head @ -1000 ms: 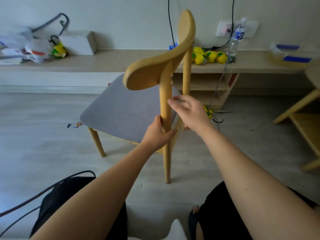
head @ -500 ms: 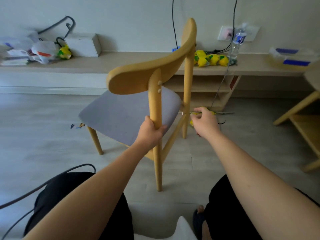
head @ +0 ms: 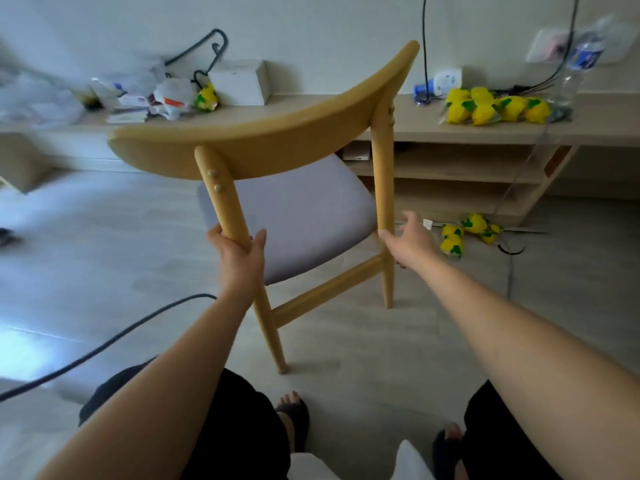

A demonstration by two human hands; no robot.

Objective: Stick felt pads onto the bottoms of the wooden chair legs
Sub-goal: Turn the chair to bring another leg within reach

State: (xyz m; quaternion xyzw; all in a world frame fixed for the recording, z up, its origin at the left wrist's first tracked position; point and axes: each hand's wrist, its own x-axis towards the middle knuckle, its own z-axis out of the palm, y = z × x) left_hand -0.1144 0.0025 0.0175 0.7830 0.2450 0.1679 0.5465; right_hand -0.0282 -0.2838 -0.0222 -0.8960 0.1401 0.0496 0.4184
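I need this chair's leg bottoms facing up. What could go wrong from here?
1. Only the left hand grips the chair; the right hand is open by the other post, so it may twist.
2. The near leg tip stands close to a foot.
3. A cable on the floor could snag.

- The chair (head: 242, 150) had a light wooden frame, a curved backrest and a grey padded seat (head: 304, 216); its backrest faced the camera.
- The rear legs (head: 269, 334) were tapered and joined by a crossbar (head: 329, 289); their undersides were hidden.
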